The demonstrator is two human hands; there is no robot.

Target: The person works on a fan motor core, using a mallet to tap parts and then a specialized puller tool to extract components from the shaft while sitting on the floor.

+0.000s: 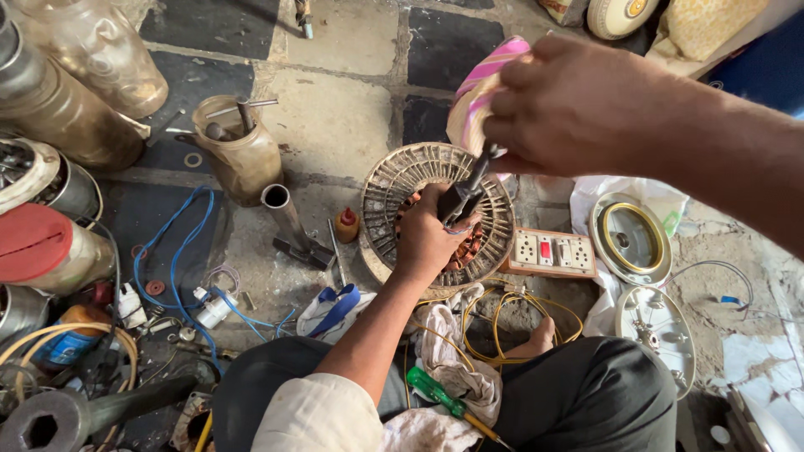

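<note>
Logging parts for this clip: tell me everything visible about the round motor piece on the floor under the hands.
The round motor piece is a grimy grey metal ring with many radial slots, lying flat on the stone floor. Copper-coloured windings show in its centre. The left hand rests inside the centre, on the windings. The right hand holds a dark tool angled down into the middle. A switch-and-socket board lies just beside its right edge.

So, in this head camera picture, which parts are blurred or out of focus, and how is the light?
Head view: the right hand is close to the lens, large and slightly soft; the left hand on the round motor stator looks sharper. Light is soft daylight with weak shadows; mild glare shows on the shiny round cover. The edges bend a little, wide-lens distortion.
</note>
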